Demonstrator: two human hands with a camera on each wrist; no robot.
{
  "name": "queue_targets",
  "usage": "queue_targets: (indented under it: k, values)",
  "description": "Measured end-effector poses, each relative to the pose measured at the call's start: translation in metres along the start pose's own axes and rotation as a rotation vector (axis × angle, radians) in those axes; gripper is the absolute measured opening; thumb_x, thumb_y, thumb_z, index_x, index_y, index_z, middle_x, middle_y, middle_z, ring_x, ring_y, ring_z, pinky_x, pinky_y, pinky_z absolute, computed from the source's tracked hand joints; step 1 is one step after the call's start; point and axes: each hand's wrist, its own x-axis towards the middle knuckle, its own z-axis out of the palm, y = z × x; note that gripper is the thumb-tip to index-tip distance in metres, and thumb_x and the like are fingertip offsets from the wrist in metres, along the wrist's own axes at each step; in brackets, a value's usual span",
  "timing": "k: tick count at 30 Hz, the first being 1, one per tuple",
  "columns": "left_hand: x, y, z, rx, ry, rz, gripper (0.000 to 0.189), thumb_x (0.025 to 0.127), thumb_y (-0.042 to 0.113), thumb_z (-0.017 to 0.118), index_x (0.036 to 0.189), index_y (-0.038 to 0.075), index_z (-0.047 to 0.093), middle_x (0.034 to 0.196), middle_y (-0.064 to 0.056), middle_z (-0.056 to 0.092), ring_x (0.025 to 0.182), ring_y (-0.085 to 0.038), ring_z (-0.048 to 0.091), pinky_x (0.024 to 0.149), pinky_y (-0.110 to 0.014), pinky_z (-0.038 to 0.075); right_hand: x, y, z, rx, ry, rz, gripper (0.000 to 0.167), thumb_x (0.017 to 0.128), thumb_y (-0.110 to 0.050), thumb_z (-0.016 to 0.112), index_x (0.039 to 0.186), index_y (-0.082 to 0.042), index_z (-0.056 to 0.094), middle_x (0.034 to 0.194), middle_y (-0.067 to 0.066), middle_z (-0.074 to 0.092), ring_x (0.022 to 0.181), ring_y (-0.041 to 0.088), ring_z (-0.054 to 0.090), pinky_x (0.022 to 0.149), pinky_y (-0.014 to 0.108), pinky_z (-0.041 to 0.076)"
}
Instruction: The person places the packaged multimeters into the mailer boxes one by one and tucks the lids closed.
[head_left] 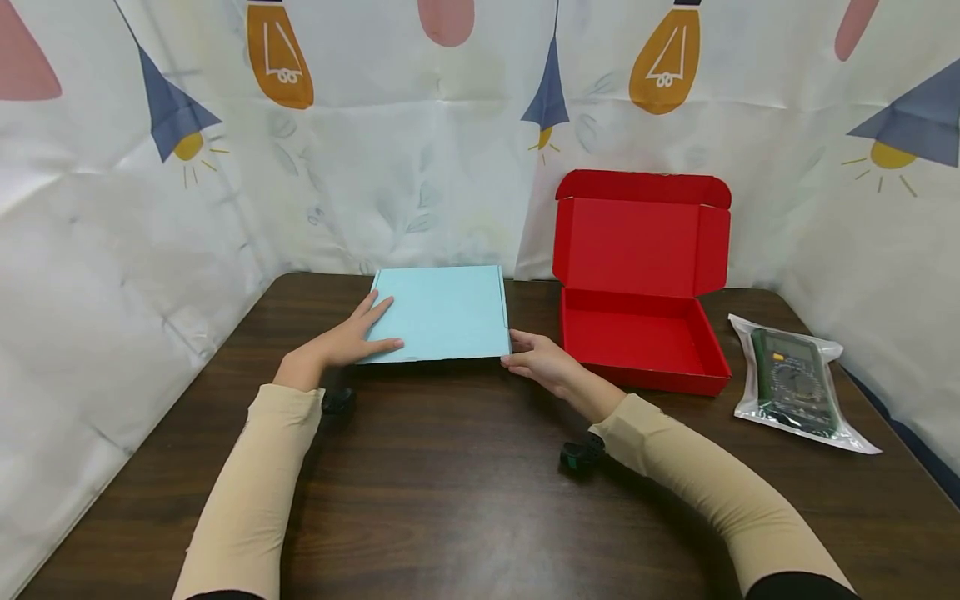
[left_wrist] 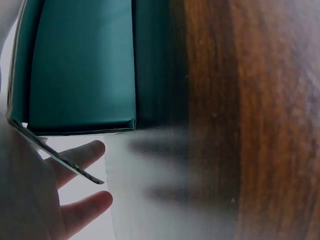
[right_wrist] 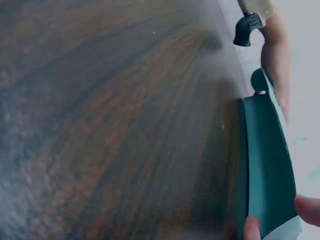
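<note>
A light blue cardboard box [head_left: 442, 308] lies on the table near its far edge, lid down. Spread over the lid's left side is my left hand [head_left: 341, 337], its fingers straight. My right hand [head_left: 543, 360] pinches the box's near right corner. In the right wrist view, one fingertip [right_wrist: 251, 229] is at the front wall and another digit is at the lid's edge. The left wrist view shows the box front [left_wrist: 82, 65] in dark teal, with a side flap [left_wrist: 60, 157] sticking out before the left fingers.
Right of the blue box stands a red box [head_left: 645, 367] with its lid raised. Farther right lies a green multimeter [head_left: 797, 379] in a clear plastic bag. The dark wooden table [head_left: 450, 483] meets a patterned white curtain [head_left: 360, 167] behind.
</note>
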Motion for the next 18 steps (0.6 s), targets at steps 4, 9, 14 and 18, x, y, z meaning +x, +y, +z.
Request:
queue_targets:
  k: [4,9,14,18]
  values:
    - [0.0002,0.002,-0.0001,-0.01,-0.001,0.0,0.093,0.102,0.045,0.06,0.166,0.011,0.003,0.168,-0.02,-0.018,0.152,-0.052,-0.001,0.112,-0.072,0.02,0.001,-0.0002,0.002,-0.022,0.048,0.015,0.068,0.102,0.007,0.055,0.16,0.006,0.02,0.155,0.03,0.031,0.127,0.038,0.053,0.111,0.046,0.04]
    - [0.0003,0.0018,0.0,-0.002,0.002,-0.004,0.092,0.103,0.045,0.06,0.166,0.011,0.004,0.168,-0.02,-0.017,0.152,-0.051,-0.001,0.113,-0.072,0.019,0.0009,-0.0003,0.0036,0.001,0.081,0.009,0.065,0.1,0.012,0.052,0.157,0.008,0.021,0.153,0.031,0.032,0.123,0.041,0.056,0.11,0.048,0.041]
    - [0.0007,0.0003,0.0003,-0.005,0.003,-0.003,0.091,0.103,0.046,0.059,0.166,0.011,0.004,0.168,-0.019,-0.018,0.152,-0.051,-0.002,0.113,-0.072,0.019,0.0005,0.0008,0.0059,0.02,0.118,0.016,0.06,0.101,0.011,0.053,0.154,0.008,0.026,0.15,0.029,0.036,0.12,0.041,0.059,0.108,0.046,0.044]
    - [0.0,0.0005,0.0,-0.008,-0.001,-0.011,0.091,0.103,0.047,0.059,0.166,0.012,0.003,0.168,-0.018,-0.019,0.152,-0.05,-0.002,0.113,-0.072,0.019,-0.0016,0.0011,0.007,0.021,0.127,0.021,0.058,0.102,0.008,0.054,0.154,0.007,0.029,0.148,0.027,0.039,0.116,0.036,0.06,0.106,0.045,0.046]
